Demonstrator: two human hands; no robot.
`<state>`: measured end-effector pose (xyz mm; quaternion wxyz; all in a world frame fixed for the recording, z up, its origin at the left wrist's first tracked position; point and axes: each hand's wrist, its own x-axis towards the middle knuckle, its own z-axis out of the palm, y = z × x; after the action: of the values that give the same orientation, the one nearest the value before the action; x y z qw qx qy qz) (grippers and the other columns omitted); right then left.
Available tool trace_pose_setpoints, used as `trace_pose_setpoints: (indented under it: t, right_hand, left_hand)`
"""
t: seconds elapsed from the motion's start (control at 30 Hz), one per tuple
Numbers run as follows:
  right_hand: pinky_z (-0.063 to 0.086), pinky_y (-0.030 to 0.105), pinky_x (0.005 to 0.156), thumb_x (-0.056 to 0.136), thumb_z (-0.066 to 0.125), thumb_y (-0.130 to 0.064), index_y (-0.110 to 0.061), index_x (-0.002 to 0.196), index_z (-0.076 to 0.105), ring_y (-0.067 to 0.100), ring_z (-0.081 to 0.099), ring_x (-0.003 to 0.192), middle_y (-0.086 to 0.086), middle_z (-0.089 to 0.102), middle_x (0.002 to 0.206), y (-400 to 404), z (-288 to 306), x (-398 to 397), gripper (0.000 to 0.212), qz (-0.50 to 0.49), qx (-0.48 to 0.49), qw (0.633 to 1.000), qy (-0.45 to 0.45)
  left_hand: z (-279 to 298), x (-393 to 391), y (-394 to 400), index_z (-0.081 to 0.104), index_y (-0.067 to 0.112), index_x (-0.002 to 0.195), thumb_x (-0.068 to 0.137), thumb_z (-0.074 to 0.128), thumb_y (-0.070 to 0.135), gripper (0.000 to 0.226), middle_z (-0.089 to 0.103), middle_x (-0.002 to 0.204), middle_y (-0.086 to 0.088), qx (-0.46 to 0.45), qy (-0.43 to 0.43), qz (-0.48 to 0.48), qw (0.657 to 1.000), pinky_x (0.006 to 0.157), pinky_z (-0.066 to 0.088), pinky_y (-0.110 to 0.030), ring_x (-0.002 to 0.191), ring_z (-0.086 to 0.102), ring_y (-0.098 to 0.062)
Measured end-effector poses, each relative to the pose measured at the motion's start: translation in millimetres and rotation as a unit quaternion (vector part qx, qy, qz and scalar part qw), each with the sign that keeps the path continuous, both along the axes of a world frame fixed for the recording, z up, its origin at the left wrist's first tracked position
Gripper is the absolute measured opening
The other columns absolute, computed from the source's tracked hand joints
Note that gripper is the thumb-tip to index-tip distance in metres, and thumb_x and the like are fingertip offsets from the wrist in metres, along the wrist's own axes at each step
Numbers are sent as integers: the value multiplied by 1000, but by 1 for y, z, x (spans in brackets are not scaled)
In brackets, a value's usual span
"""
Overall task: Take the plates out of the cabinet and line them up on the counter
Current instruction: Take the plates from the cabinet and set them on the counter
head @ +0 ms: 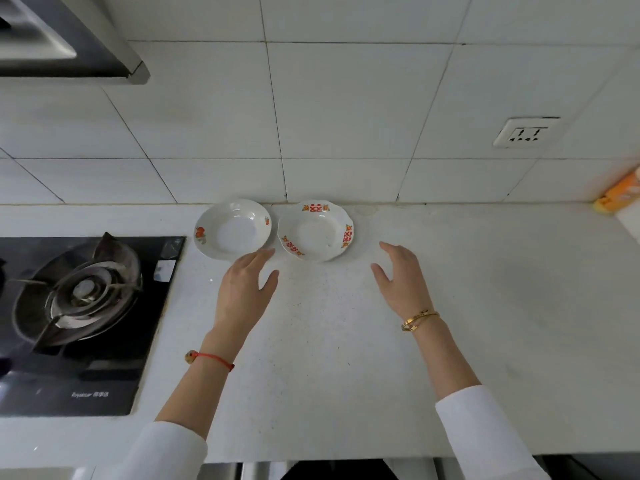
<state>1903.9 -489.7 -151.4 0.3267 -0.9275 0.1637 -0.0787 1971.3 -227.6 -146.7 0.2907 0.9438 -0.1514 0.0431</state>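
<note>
White speckled stone makes up the tabletop (346,341), which runs from a tiled wall (311,116) at the back to a front edge close to the person's body. Seen from the head camera, two plates sit at the back, just short of the wall joint: a plain-rimmed plate (232,229) with an orange motif on the left, and a scalloped plate (316,231) with red and orange marks just beside it on the right, their rims nearly touching. The left hand (244,289) hovers near the front rim of the left plate, fingers straight and relaxed, its grip holding nothing; whether the fingertips touch the rim cannot be told. The right hand (403,278) is apart from the scalloped plate, to its right and nearer the person, fingers spread loosely, its grip also empty. Bare tabletop stretches to the right of the plates as far as an orange packet (620,194) by the wall. A black gas hob (83,317) borders the plates on the left, under a range hood (69,39). A wall socket (526,133) sits in the tiles at upper right.
</note>
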Motion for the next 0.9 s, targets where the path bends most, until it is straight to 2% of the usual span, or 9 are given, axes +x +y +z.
trace_pose_setpoints:
  t: [0.3, 0.5, 0.67, 0.9]
  right_hand:
    - [28, 34, 113, 95, 51, -25, -12, 140, 42, 24, 30, 139, 7, 47, 141, 11, 15, -94, 47, -5, -14, 1000, -12]
    - [27, 29, 111, 95, 52, -24, -13, 139, 43, 22, 35, 136, 5, 49, 139, -2, 22, -160, 46, -5, -24, 999, -38]
    - [24, 18, 105, 95, 51, -25, -15, 138, 44, 18, 38, 133, 2, 50, 137, -18, 26, -229, 45, 13, -35, 998, -45]
    - [23, 18, 106, 96, 49, -27, -18, 139, 42, 15, 37, 133, -1, 48, 139, -37, 24, -329, 44, 25, -24, 999, -39]
  left_hand:
    - [18, -85, 11, 59, 15, 131, 90, 63, 21, 41, 64, 128, -3, -10, -22, -37, 999, 103, 46, -39, 120, 57, -23]
    - [24, -156, 6, 59, 15, 130, 91, 63, 20, 40, 64, 128, -2, -28, -28, -25, 999, 103, 45, -35, 121, 56, -21]
    - [28, -228, -7, 59, 13, 130, 92, 62, 19, 39, 63, 128, -3, -44, -31, -8, 998, 103, 40, -27, 122, 56, -21]
    - [28, -333, -27, 57, 18, 132, 94, 58, 21, 38, 60, 131, 1, -68, -6, 11, 998, 102, 36, -22, 125, 52, -16]
